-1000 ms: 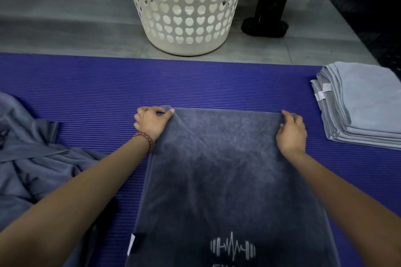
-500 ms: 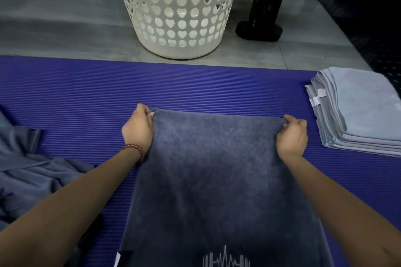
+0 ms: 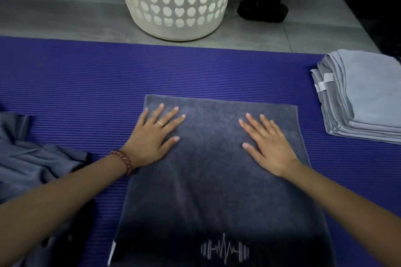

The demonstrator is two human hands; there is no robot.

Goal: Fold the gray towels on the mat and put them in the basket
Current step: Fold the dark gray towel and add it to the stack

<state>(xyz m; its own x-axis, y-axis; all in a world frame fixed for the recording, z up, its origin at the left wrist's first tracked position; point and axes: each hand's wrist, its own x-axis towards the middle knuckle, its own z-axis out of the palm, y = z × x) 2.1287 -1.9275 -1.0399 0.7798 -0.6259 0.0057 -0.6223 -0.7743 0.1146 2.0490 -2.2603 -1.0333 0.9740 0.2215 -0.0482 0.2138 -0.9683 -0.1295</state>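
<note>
A dark gray towel (image 3: 213, 182) with a dumbbell logo lies flat on the purple mat (image 3: 86, 84) in front of me. My left hand (image 3: 155, 136) rests palm down on its far left part, fingers spread. Flat on the far right part lies my right hand (image 3: 268, 144), fingers also apart. Neither hand grips anything. A white basket (image 3: 178, 0) with heart-shaped holes stands on the floor just beyond the mat. Its inside is hidden.
A stack of folded light gray towels (image 3: 364, 97) sits at the mat's right end. Crumpled gray towels (image 3: 30, 158) lie at the left. A black stand (image 3: 263, 6) rises on the gray tiled floor right of the basket.
Both hands have let go of the towel's far corners and now lie flat on it, closer together. The towel's far edge lies straight on the mat.
</note>
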